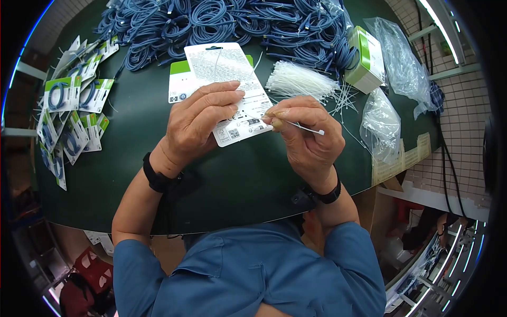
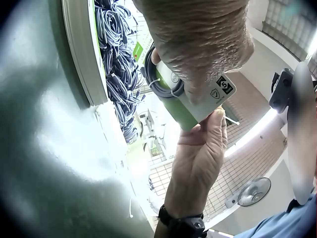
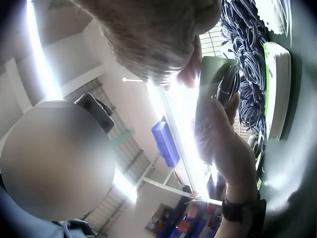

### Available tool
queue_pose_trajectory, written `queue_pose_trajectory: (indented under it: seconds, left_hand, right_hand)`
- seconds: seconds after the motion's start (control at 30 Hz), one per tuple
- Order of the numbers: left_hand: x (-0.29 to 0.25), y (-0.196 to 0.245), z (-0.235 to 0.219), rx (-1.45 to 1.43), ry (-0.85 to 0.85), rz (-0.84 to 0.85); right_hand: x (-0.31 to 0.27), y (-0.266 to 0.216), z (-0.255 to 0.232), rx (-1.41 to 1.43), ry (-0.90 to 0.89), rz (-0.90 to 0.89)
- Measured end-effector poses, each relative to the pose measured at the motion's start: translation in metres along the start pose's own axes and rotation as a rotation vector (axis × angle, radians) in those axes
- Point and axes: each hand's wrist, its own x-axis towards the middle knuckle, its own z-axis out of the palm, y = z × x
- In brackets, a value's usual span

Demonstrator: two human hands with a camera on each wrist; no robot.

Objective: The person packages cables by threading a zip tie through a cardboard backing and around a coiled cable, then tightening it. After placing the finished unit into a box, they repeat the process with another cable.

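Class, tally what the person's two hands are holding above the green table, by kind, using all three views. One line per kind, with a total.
Backing card, held in the left hand: 1
Coiled grey cable fixed to that card: 1
White cable tie, pinched by the right hand: 1
Total: 3

The white printed cardboard backing card [image 1: 232,90] is looking matt and papery, its green-edged front [image 2: 190,106] showing a slight sheen in the left wrist view. The thin white plastic cable tie [image 1: 303,127] is looking smooth and semi-glossy, like the loose bundle of white plastic ties [image 1: 298,80]. The coiled blue rubbery cables [image 1: 232,24] are appearing matt. The dark green tabletop [image 1: 237,179] is reflecting light softly. The clear crinkled plastic bags [image 1: 381,119] are glinting.
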Motion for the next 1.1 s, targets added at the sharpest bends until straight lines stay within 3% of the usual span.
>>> queue_pose_trajectory:
  seconds: [0.23,0.37,0.63,0.73,0.97,1.07,1.1]
  left_hand:
    - [0.001,0.001,0.0,-0.007,-0.007,0.011]
    - [0.001,0.003,0.001,-0.008,-0.007,0.014]
    - [0.004,0.012,0.0,0.019,-0.014,0.044]
    - [0.012,0.031,-0.006,0.086,-0.026,0.088]
    - [0.028,0.075,-0.019,0.268,-0.052,0.16]
    - [0.025,0.077,-0.006,-0.123,-0.032,0.06]
    - [0.024,0.077,-0.005,-0.13,-0.04,0.055]
  right_hand:
    - [0.0,0.001,-0.001,-0.018,-0.014,0.041]
    - [0.003,0.002,0.0,-0.068,-0.028,-0.025]
    - [0.007,-0.001,-0.007,-0.074,-0.182,0.14]
    - [0.017,-0.01,-0.023,0.067,-0.278,0.323]
    - [0.03,-0.024,-0.048,0.39,-0.433,0.433]
    - [0.028,-0.019,-0.05,0.513,-0.47,0.477]
    - [0.026,-0.015,-0.05,0.587,-0.476,0.494]
